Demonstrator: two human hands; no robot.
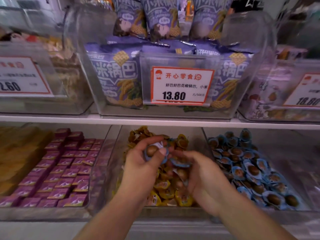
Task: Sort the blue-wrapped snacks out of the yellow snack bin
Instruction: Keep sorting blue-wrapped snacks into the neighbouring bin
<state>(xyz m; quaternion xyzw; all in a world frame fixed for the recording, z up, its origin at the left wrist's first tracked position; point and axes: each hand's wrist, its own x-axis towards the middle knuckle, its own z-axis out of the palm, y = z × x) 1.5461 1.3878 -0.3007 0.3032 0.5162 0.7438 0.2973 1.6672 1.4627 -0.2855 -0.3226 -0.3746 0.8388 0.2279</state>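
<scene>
**Two hands working in the yellow bin**

Both forearms are reaching in from the bottom edge toward the middle bin (114, 153) on the lower shelf. This clear bin is holding yellow snacks (166, 189). The left hand (140, 163) is hovering over the bin, and its grip is pinching a blue snack (154, 151) between thumb and fingers; a brown round piece is showing through the wrapper. The right hand (202, 177) is lying lower, among the yellow snacks, with fingers curled around a second blue wrapper (180, 163); I cannot tell if this grip is really closed on it. The two hands are near each other, almost touching.

Just right of this bin, another bin is holding many blue snacks (251, 170). On the left side, a bin with purple packets (65, 170) is standing. Above, on the upper shelf (155, 121), a clear box with purple bags (117, 75) is carrying a price tag (181, 84) reading 13.80.
</scene>
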